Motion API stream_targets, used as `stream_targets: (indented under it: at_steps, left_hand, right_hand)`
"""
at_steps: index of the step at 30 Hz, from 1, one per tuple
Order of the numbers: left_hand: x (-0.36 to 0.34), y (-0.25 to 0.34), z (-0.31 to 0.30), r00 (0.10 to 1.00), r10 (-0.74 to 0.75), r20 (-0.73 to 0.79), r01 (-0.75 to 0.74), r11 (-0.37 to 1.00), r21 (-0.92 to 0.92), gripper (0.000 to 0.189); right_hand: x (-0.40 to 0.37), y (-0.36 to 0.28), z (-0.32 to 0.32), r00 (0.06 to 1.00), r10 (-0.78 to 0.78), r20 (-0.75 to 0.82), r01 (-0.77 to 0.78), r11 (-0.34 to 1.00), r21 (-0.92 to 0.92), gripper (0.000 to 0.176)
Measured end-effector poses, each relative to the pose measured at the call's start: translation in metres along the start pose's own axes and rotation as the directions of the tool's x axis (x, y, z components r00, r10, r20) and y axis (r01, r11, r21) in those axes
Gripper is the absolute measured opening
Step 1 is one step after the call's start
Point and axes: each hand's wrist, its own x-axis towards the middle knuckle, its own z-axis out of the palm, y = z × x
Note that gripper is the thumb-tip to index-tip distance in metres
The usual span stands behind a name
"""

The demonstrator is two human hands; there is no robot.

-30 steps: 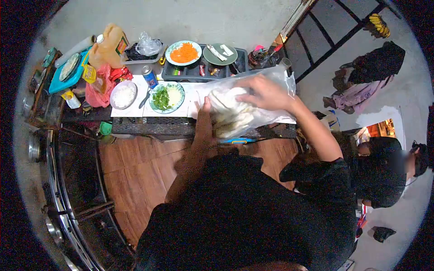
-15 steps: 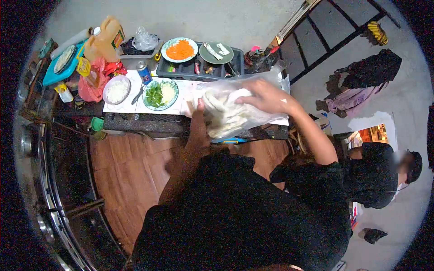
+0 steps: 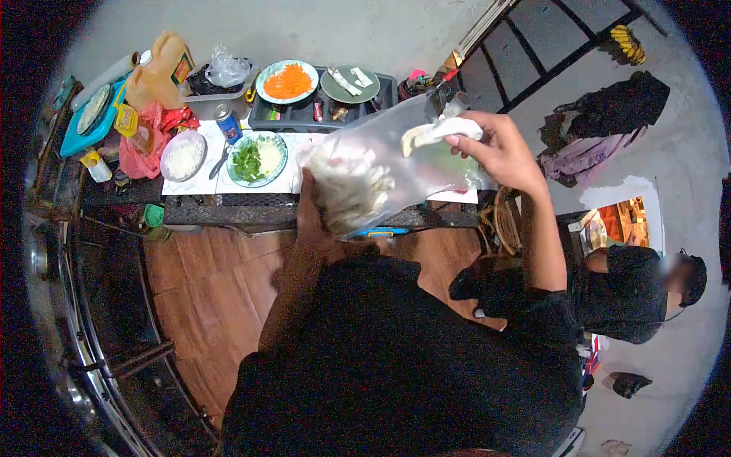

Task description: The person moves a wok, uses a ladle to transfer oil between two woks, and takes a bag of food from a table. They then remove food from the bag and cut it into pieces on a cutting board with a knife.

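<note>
In the head view, a clear plastic bag [image 3: 388, 145] full of long, pale food pieces is tilted above the table. My left hand [image 3: 307, 204] grips the bag's lower left side; its fingers are mostly in shadow or behind the plastic. Pinched in my right hand [image 3: 501, 149] is one pale, elongated food piece [image 3: 435, 134], held over the right part of the bag. I cannot make out what kind of food it is. Behind the bag, a grey-green plate [image 3: 346, 93] carries a few similar white strips.
Shredded carrot fills a plate [image 3: 260, 85] at the back. Chopped greens and a pale minced heap share a plate [image 3: 283, 171], near a bowl [image 3: 169, 171] of white bits and a blue can [image 3: 227, 123]. A person [image 3: 624, 293] in black is at right.
My right hand has drawn back from the bag to the right and now holds a pale piece up. My left hand has shifted slightly left with the bag.
</note>
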Motion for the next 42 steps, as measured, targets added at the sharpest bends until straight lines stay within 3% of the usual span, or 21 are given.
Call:
stream_targets:
  at_steps: [5,6,8,10,11,13,14,16,17,19,23,25,29,31,33,35,42]
  left_hand:
    - [0.008,-0.003,0.013,0.998,0.038,0.048,-0.04,0.998,0.041,0.068]
    - [-0.004,-0.001,0.026,0.998,-0.062,0.023,0.062,0.998,-0.011,0.066]
    - [0.0,-0.007,0.026,0.998,-0.041,0.054,0.043,0.999,-0.027,0.067]
    - [-0.006,-0.005,0.043,0.988,-0.036,0.15,0.048,0.996,-0.077,0.07]
    - [-0.005,-0.008,0.042,0.988,-0.031,0.15,0.044,0.995,-0.085,0.07]
    - [0.003,-0.015,0.033,0.985,-0.051,0.165,0.072,0.99,-0.123,0.07]
    - [0.009,-0.018,0.026,0.983,-0.06,0.172,0.085,0.987,-0.14,0.07]
    - [0.013,-0.026,0.014,0.981,-0.084,0.177,0.115,0.978,-0.173,0.07]
    - [0.014,-0.029,0.009,0.982,-0.078,0.171,0.109,0.978,-0.178,0.07]
    - [0.014,-0.033,0.004,0.963,0.097,0.253,-0.079,0.994,-0.082,0.068]
    - [0.01,-0.034,0.005,0.948,0.182,0.261,-0.167,0.983,-0.08,0.067]
    - [0.005,-0.031,0.009,0.945,0.122,0.303,-0.083,0.987,-0.138,0.068]
    - [-0.005,-0.026,0.018,0.964,0.083,0.253,-0.054,0.992,-0.117,0.068]
    - [-0.003,-0.024,0.017,0.962,0.003,0.274,0.05,0.981,-0.187,0.068]
    - [-0.005,-0.026,0.02,0.972,0.031,0.232,-0.002,0.992,-0.128,0.068]
    - [-0.001,-0.028,0.017,0.969,-0.043,0.244,0.104,0.964,-0.246,0.069]
    - [-0.003,-0.028,0.013,0.955,-0.047,0.294,0.115,0.969,-0.218,0.07]
  right_hand:
    - [0.005,-0.003,0.008,0.992,0.105,0.073,-0.102,0.994,-0.044,0.027]
    - [0.007,-0.003,0.012,0.989,0.102,0.11,-0.091,0.991,-0.101,0.03]
    - [0.013,0.004,0.022,0.983,0.099,0.153,-0.076,0.985,-0.154,0.032]
    - [0.018,0.024,0.039,0.991,-0.056,0.123,0.067,0.994,-0.084,0.032]
    - [0.018,0.027,0.043,0.99,-0.057,0.131,0.069,0.994,-0.089,0.032]
    - [0.022,0.026,0.05,0.967,0.174,0.187,-0.178,0.984,0.01,0.031]
    - [0.024,0.027,0.049,0.966,0.169,0.195,-0.173,0.985,0.004,0.031]
    - [0.028,0.031,0.05,0.881,0.256,0.398,-0.389,0.871,0.299,0.029]
    - [0.029,0.028,0.054,0.878,0.253,0.407,-0.389,0.872,0.297,0.029]
    - [0.028,0.022,0.062,0.915,0.134,0.381,-0.328,0.797,0.506,0.03]
    - [0.029,0.022,0.069,0.909,0.065,0.412,-0.294,0.801,0.522,0.032]
    - [0.032,0.026,0.066,0.901,-0.009,0.434,-0.208,0.869,0.449,0.031]
    - [0.04,0.035,0.058,0.884,0.004,0.467,-0.189,0.918,0.349,0.03]
    - [0.042,0.037,0.052,0.861,-0.155,0.485,0.108,0.986,0.123,0.027]
    - [0.038,0.031,0.054,0.864,-0.133,0.486,0.033,0.977,0.21,0.024]
    - [0.034,0.028,0.056,0.848,-0.156,0.506,0.162,0.986,0.032,0.024]
    - [0.034,0.026,0.057,0.753,-0.234,0.615,0.254,0.966,0.057,0.025]
